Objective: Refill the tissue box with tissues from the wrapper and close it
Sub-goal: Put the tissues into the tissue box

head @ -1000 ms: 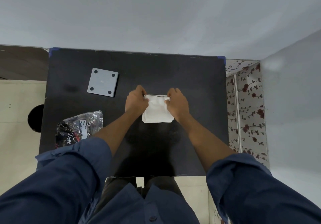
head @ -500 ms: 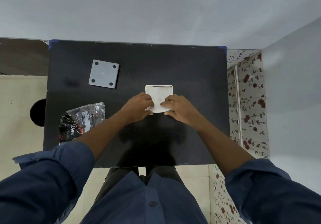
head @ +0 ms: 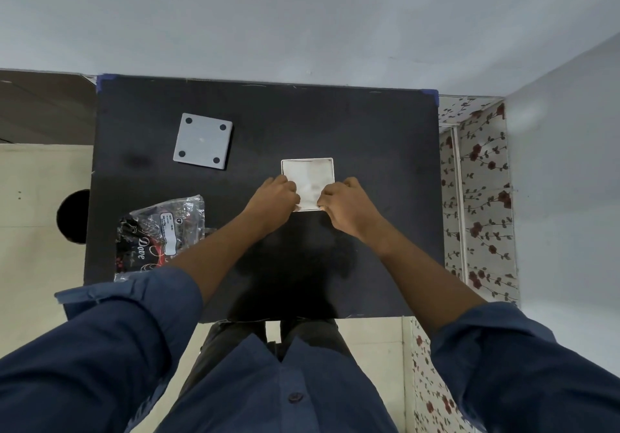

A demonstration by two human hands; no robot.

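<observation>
A white square tissue box (head: 307, 160) stands open in the middle of the black table (head: 369, 137), with white tissues (head: 310, 177) lying inside it. My left hand (head: 273, 199) curls its fingers on the near left corner of the tissues. My right hand (head: 345, 202) does the same on the near right corner. The near edge of the box is partly hidden by both hands. The grey square lid (head: 203, 141), with a dark dot in each corner, lies flat at the back left. The crinkled clear and black wrapper (head: 161, 231) lies at the front left.
The table backs onto a grey wall. A flower-patterned surface (head: 476, 180) runs along its right side. A dark round object (head: 73, 216) sits on the pale floor just off the table's left edge.
Both hands moved from the far edge of the tissue stack to its near edge. The tissues now lie flat inside the box, and its far rim shows.
</observation>
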